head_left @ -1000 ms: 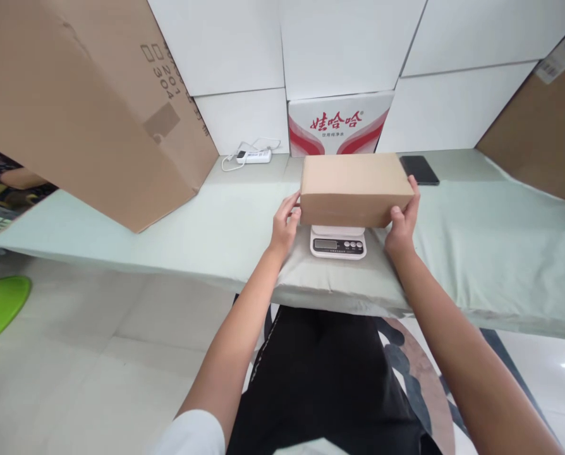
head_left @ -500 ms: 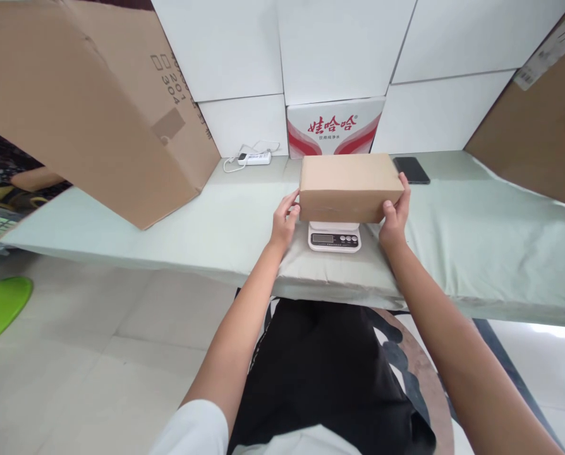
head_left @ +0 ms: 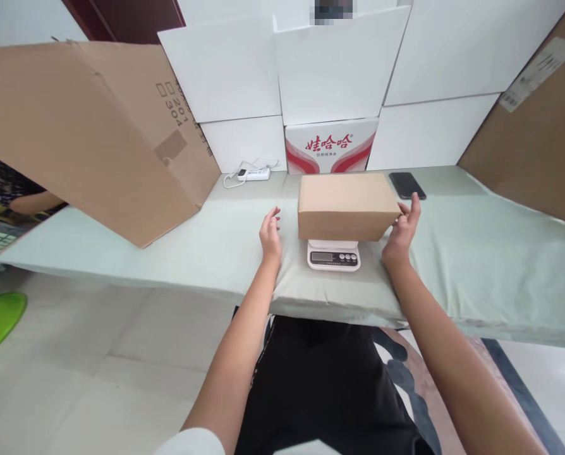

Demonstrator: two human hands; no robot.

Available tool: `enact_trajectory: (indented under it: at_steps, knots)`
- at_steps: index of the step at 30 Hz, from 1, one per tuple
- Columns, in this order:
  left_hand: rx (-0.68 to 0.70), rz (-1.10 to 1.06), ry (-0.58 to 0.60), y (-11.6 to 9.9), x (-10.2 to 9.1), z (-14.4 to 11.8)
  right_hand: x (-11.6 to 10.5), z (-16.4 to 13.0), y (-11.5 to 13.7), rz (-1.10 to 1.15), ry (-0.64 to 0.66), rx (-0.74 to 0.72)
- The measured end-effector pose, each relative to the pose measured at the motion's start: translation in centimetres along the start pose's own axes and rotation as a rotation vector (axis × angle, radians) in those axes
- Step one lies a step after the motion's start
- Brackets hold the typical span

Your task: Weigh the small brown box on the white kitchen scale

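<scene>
A brown cardboard box [head_left: 346, 208] rests on a small white digital scale [head_left: 334, 258], whose front panel with display and buttons shows below it. My left hand [head_left: 270, 235] is apart from the box, just left of it above the cloth, with its fingers loosely extended and nothing in it. Beside the box's right end is my right hand [head_left: 402, 234], fingers apart and holding nothing. Whether its fingertips still touch the box I cannot tell.
Behind the scale stands a white carton with red print [head_left: 330, 146] among white panels [head_left: 235, 69]. A black phone [head_left: 407, 186] lies at the back right, a white power strip with cable [head_left: 254, 174] at the back left. Large cardboard sheets flank the cloth-covered table [head_left: 192, 253].
Both hands have loosened from the box; the left has drawn away to the left, the right has opened outward. The box stays on the scale. The view has tilted up a little.
</scene>
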State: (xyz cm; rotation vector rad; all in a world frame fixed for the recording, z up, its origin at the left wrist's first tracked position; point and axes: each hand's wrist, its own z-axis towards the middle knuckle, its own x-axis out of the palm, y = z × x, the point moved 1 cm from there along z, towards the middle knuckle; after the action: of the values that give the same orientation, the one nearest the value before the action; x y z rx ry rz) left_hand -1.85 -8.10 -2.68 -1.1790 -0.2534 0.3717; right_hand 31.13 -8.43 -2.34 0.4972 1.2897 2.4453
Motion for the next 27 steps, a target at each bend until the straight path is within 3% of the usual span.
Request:
enact_trajectory:
  at_steps: [5,9,13,18,27]
  knots:
    - [0.019,0.000,0.104,0.1,0.4,-0.1,0.2,0.0,-0.6,-0.042,0.006,-0.010]
    - [0.047,-0.008,0.196,-0.1,0.6,-0.2,0.6,0.1,-0.7,-0.011,-0.017,0.065]
    - [0.015,-0.026,0.198,0.0,0.8,-0.1,0.6,0.3,-1.2,0.067,-0.078,0.148]
    - [-0.011,-0.002,0.244,0.0,0.9,-0.3,0.6,0.3,-1.5,0.152,-0.058,0.189]
    - [-0.099,-0.016,0.274,-0.5,0.7,-0.8,1.1,-0.3,-0.5,0.254,-0.127,0.295]
